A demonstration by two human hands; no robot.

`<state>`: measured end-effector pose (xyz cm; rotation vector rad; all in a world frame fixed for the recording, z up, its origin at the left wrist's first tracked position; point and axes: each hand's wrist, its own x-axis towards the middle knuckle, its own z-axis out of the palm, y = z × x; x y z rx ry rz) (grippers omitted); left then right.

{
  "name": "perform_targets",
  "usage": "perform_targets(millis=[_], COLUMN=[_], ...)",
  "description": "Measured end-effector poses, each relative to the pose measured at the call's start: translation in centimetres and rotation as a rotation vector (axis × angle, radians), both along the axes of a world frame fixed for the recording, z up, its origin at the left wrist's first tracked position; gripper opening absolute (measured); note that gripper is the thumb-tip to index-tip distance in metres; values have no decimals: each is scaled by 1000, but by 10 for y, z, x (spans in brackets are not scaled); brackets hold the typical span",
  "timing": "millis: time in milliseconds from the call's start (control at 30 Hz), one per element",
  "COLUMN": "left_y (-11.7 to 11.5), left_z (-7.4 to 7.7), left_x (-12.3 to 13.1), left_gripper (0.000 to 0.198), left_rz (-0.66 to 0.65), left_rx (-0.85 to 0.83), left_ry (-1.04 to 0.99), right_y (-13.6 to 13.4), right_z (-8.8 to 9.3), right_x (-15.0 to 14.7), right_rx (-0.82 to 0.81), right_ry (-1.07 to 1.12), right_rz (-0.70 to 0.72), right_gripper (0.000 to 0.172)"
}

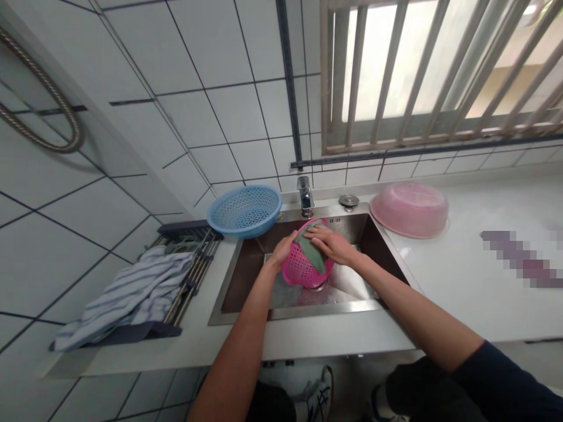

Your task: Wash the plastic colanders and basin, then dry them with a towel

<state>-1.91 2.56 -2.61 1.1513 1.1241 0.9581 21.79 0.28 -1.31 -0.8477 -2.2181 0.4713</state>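
Observation:
A pink plastic basket (295, 268) with a perforated wall is held over the steel sink (246, 275), just above the drain. My left hand (282, 249) grips its left rim, fingers curled. My right hand (331, 243) presses a green cloth (313, 253) against the basket's outer side, fingers lying together on the cloth.
A tap (305, 196) stands behind the sink. A blue basket (244, 210) sits at the sink's back left, a pink basin (410, 208) upside down on the white counter (461, 281) at the right. A striped towel (132, 296) lies on a drying rack (193, 275) at the left.

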Motion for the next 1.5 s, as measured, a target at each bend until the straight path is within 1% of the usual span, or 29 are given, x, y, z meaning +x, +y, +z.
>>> perform_targets(millis=[67,133,267,367,433,500,567,700,767,867,933,1033,1100,1167,1233,1300,1367,1433,1500], left_y=[0,0,-1,-2,-2,-2,-2,1,2,3,3,-1,-4,-8,-10,-11,-10,-8,-7], left_z=[0,0,1,1,2,2,2,3,4,3,2,0,2,5,10,15,17,18,17], left_x=[1,1,0,1,3,4,4,1,1,2,4,7,11,14,15,14,12,10,9], left_gripper=[52,49,49,47,46,45,44,41,40,41,42,44,41,38,35,29,24,26,36], left_rz=[-7,-18,-35,-40,-56,-59,-45,3,-7,-47,-54,-46,-43,-71,-130,-184,-206,-213,-220], left_rx=[-6,-8,-9,-8,-20,-30,-23,51,68,68,37,-29,-45,-62,-83,-108,-160,-238,-303], left_ry=[3,3,-40,-51,-23,-14,-27,0,18,11,-12,-84,-148,-209,-253,-279,-286,-288,-298], right_y=[6,6,-5,-2,6,12,11,-6,-11,-4,6,19,23,24,24,24,20,14,6], right_z=[-1,-2,-3,-3,-4,-5,-5,1,5,5,1,-9,-16,-21,-24,-24,-22,-18,-15], right_x=[9,9,-8,-8,1,9,9,-10,-16,-8,4,19,22,22,20,18,13,6,-5], right_rx=[-29,-36,52,63,28,-8,-10,58,74,63,30,-36,-56,-51,-35,-16,2,15,25], right_ry=[47,51,-22,-29,11,62,74,-19,-49,-19,47,150,168,140,88,31,-19,-53,-72], right_rz=[-77,-125,-62,-14,-27,-79,-104,-2,56,81,20,-113,-151,-149,-128,-94,-44,4,33], right_gripper=[47,47,46,46,46,46,47,45,44,44,46,48,49,48,48,47,46,46,47])
